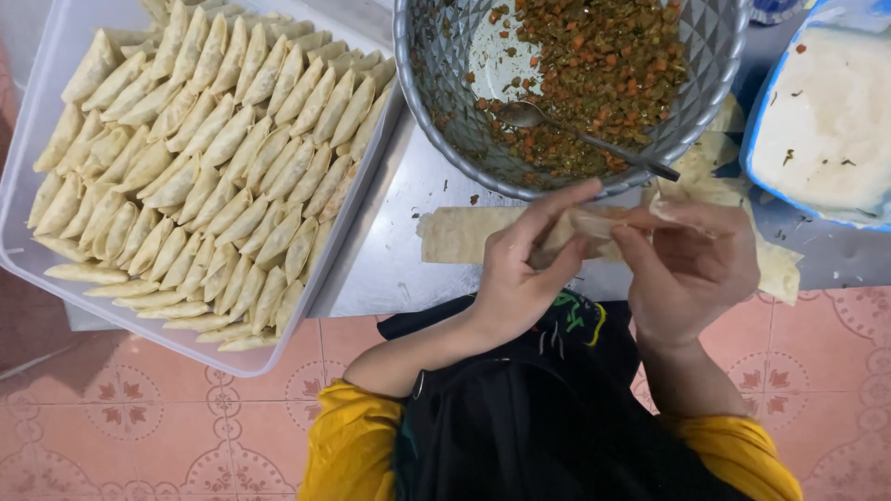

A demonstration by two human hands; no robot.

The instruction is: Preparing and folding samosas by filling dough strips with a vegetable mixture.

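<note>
The left hand (515,278) and the right hand (687,269) are both pinched on a thin strip of dough (464,234). The fingers are bent close together around the folded part of the strip, in the middle between the two hands. The rest of the strip lies flat on the desk (390,250) and sticks out past the left hand. The folded part is mostly hidden by fingers, so I cannot tell if there is filling inside.

Just above the hands sits a gray bowl (436,102). It has chopped filling (603,65) in it, brown and orange and green bits. A spoon (557,125) lies in the bowl with its handle pointing to the right hand.

On the far left is a big clear tray (28,130) full of folded pastries (213,158) in neat rows. On the far right is a blue tub (756,121) with flat white sheets (826,121) inside. More dough pieces (775,264) lie under the right hand.
</note>
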